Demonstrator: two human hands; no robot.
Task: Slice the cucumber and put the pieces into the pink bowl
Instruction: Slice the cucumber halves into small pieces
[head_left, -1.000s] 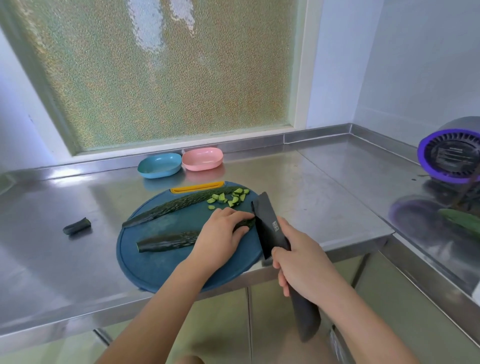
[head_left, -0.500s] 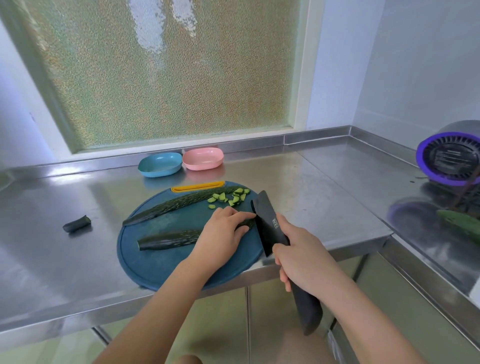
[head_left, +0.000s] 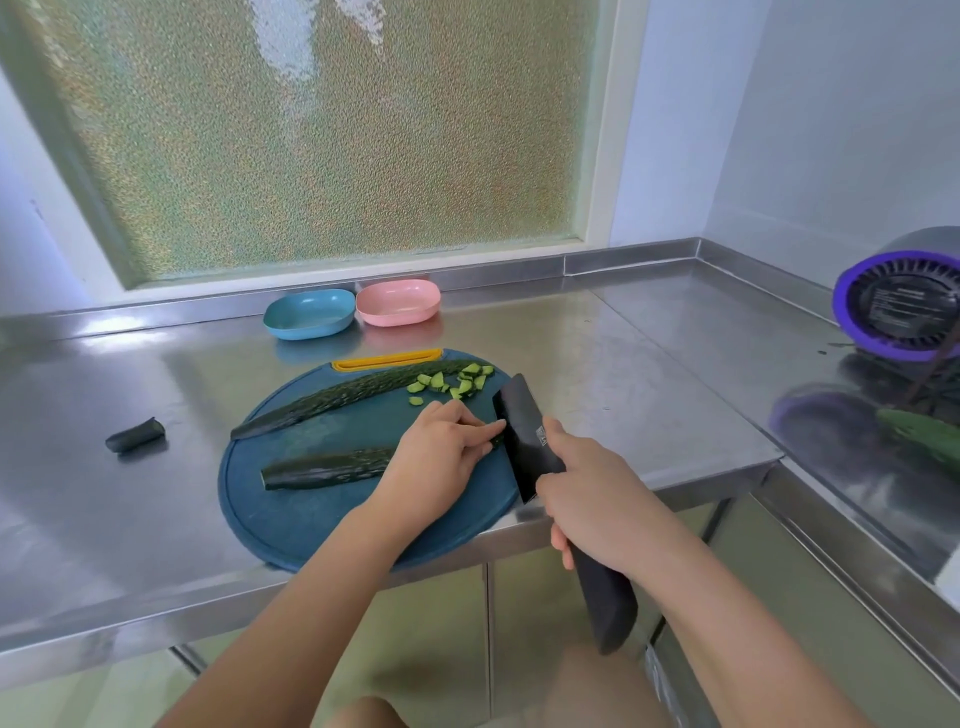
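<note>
Two long cucumber halves lie on a round dark-blue cutting board (head_left: 311, 519). My left hand (head_left: 441, 457) presses down on the right end of the near cucumber half (head_left: 327, 467), fingers curled over it. My right hand (head_left: 597, 499) grips the handle of a black knife (head_left: 524, 436), whose blade stands against the cucumber's end right beside my left fingertips. The far cucumber half (head_left: 343, 397) lies untouched, with several small cut cucumber pieces (head_left: 452, 384) at its right end. The pink bowl (head_left: 399, 302) stands empty behind the board near the wall.
A blue bowl (head_left: 309, 314) sits just left of the pink one. A cucumber end piece (head_left: 135, 435) lies on the steel counter left of the board. At the right stand a purple-rimmed appliance (head_left: 904, 301) and another cucumber (head_left: 924, 436). The board overhangs the counter's front edge.
The knife blade and my left fingertips have shifted slightly along the near cucumber half; the view has drifted a little. The bowls and far half stay put.
</note>
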